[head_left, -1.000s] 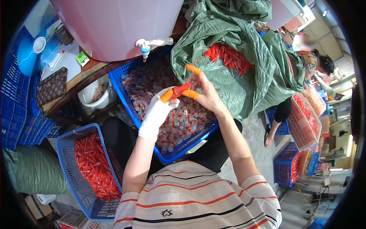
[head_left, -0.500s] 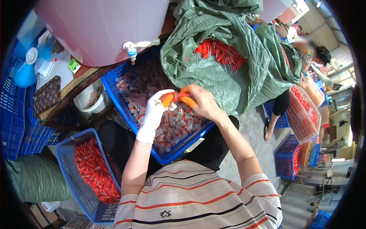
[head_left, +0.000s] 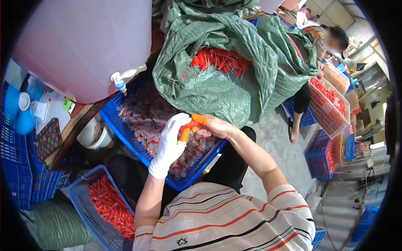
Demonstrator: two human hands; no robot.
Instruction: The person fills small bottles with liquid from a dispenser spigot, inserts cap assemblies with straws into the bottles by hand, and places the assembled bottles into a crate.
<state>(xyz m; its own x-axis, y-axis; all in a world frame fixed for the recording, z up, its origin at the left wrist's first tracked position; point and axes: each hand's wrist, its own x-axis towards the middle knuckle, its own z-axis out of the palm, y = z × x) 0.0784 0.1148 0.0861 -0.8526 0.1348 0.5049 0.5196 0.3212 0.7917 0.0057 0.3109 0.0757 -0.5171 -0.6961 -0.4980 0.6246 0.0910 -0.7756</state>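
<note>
My left hand (head_left: 171, 136), in a white glove with an orange finger cover, closes on a small red piece (head_left: 191, 126). From the right my bare right hand (head_left: 211, 126), with orange finger covers, pinches the same piece. Both hands meet over a blue crate (head_left: 144, 158) of small clear parts with red bands. Behind them a green woven sack (head_left: 213, 94) lies open, with red pieces on white stems (head_left: 220, 62) inside.
A blue basket (head_left: 78, 201) of red pieces stands at the lower left. A large pink container (head_left: 90, 46) with a tap (head_left: 118, 80) is at the upper left, a white bucket (head_left: 93, 136) below it. At the right a co-worker (head_left: 335, 39) sits near a pink crate (head_left: 331, 109).
The view has turned, shifting the sack leftward and the pink container lower in the frame. My right hand's fingers have come in from spread to closed around the red piece against my left hand.
</note>
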